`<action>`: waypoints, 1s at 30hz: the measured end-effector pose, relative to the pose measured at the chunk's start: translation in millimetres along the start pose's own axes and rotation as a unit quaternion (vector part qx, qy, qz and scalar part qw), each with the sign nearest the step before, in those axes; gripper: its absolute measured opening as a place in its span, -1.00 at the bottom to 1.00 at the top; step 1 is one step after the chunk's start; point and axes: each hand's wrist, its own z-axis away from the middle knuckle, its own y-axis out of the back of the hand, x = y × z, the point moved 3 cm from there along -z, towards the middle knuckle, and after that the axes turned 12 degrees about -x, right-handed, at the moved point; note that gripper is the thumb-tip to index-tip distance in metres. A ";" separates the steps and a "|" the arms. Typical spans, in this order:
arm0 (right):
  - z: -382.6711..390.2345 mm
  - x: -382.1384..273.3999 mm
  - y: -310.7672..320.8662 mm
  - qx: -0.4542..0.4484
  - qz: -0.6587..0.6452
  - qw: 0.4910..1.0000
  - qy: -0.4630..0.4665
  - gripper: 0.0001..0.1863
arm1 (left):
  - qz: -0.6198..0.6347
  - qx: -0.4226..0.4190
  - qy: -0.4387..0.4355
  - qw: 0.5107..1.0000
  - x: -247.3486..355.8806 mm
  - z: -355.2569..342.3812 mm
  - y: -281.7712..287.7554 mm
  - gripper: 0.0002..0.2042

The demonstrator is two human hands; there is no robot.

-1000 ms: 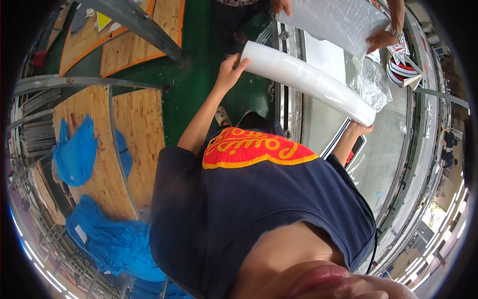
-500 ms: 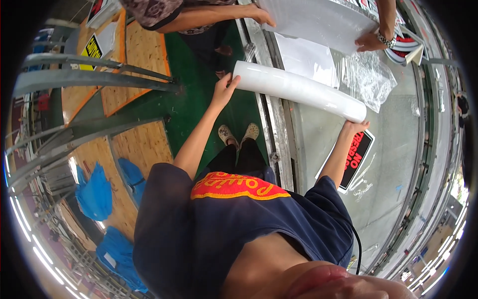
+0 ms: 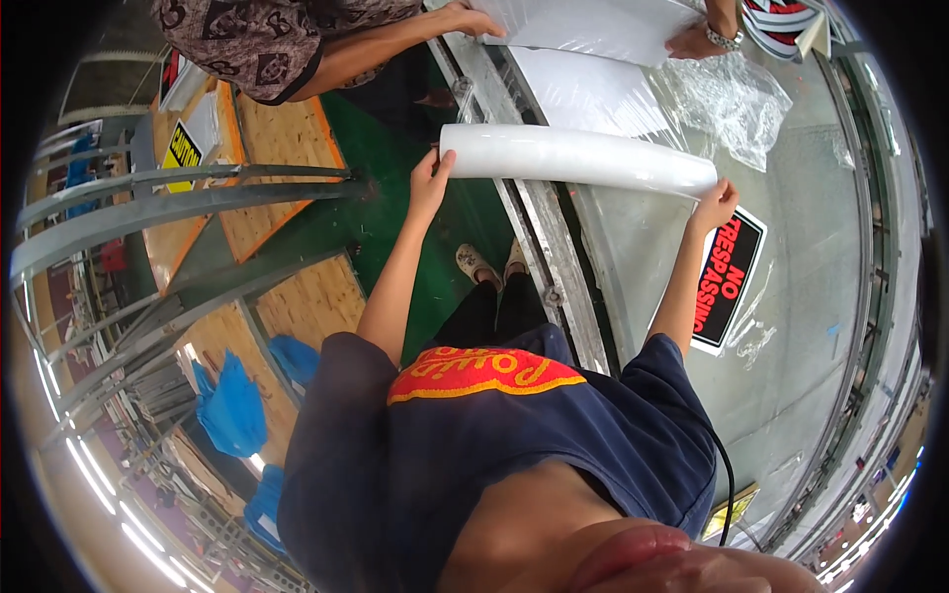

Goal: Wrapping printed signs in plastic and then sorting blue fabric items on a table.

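Note:
A long roll of whitish plastic film stretches across in front of me, above the table's near edge. My left hand grips its left end, with the fingers closed round the rim. At its right end, my right hand is closed on the roll and the film's edge. Thin clear film runs from the roll toward a white sheet on the table beyond. Just under my right hand lies a black sign with red and white lettering.
Across from me a co-worker's hands hold a stack of white sheets. Crumpled clear film lies on the grey table. To the left are grey metal bars, wooden boards and a blue bag.
The roll has come nearer level, its right end rising in the view with my right hand. The co-worker's hands and sheets sit higher and further left in view, as my view has shifted.

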 end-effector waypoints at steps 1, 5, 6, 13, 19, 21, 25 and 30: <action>2.4 -25.1 -0.1 -0.003 0.042 0.996 0.080 -0.78 | -0.025 -0.014 0.012 1.000 -5.2 1.6 7.2 -0.67; 10.4 -113.1 -24.8 -0.080 0.096 0.952 0.279 -0.77 | -0.002 -0.005 -0.013 1.000 -9.1 6.3 11.3 -0.68; 9.7 -121.1 -33.5 -0.116 0.095 0.940 0.308 -0.77 | -0.002 -0.010 -0.017 1.000 -13.1 4.9 10.8 -0.68; 33.9 -96.3 -76.7 -0.218 0.257 0.915 0.221 -0.66 | -0.078 0.075 -0.053 0.993 -5.8 -0.2 11.1 -0.70; 33.4 -95.6 -66.0 -0.205 0.250 0.921 0.215 -0.70 | -0.423 0.036 -0.308 0.852 107.8 -31.6 -41.5 -0.51; 35.7 -98.7 -66.6 -0.205 0.243 0.924 0.213 -0.71 | -0.455 -0.026 -0.315 0.833 119.5 -49.3 -67.5 -0.45; 41.4 -104.5 -68.3 -0.209 0.236 0.927 0.205 -0.72 | -0.531 -0.202 -0.237 0.788 99.2 -73.5 -99.4 -0.29; 30.4 -104.8 -68.4 -0.201 0.218 0.934 0.202 -0.75 | -0.526 -0.308 -0.049 0.791 70.7 -82.7 -106.1 -0.19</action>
